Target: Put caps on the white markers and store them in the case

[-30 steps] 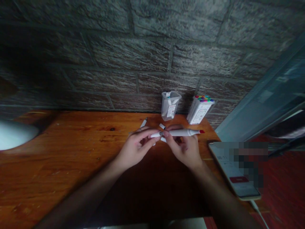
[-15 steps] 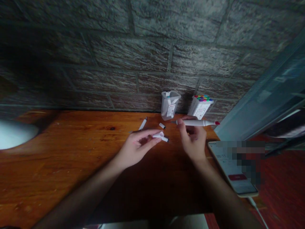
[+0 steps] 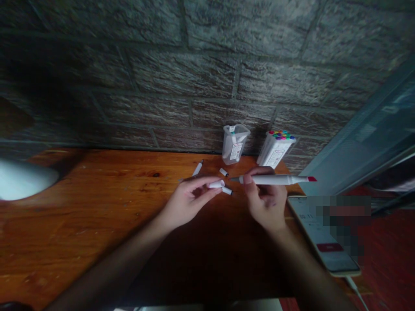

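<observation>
My right hand [image 3: 266, 198] is closed round a white marker [image 3: 275, 179], held level above the table. Its red chisel tip points right, and a grey tapered end points left toward my left hand. My left hand [image 3: 186, 199] pinches a white marker cap [image 3: 216, 184] between thumb and fingers, its hollow end facing right. The marker's left end and the cap are apart by a small gap. Just beyond the fingers lies a loose cap with a dark end [image 3: 227, 190]. A second loose cap [image 3: 223, 172] rests farther back. Behind my left hand another marker [image 3: 197, 168] lies on the wood, partly hidden.
A clear plastic holder [image 3: 235, 144] stands by the brick wall [image 3: 149, 108]. Right of it is a holder full of colourful markers [image 3: 276, 149]. A phone [image 3: 327, 242] with a cable lies at the table's [image 3: 97, 207] right edge. A white rounded object [image 3: 26, 179] stands left.
My right hand has turned the marker slightly and brought it a little lower, with its grey end near the cap. The left hand still pinches the cap. The whole view has shifted slightly.
</observation>
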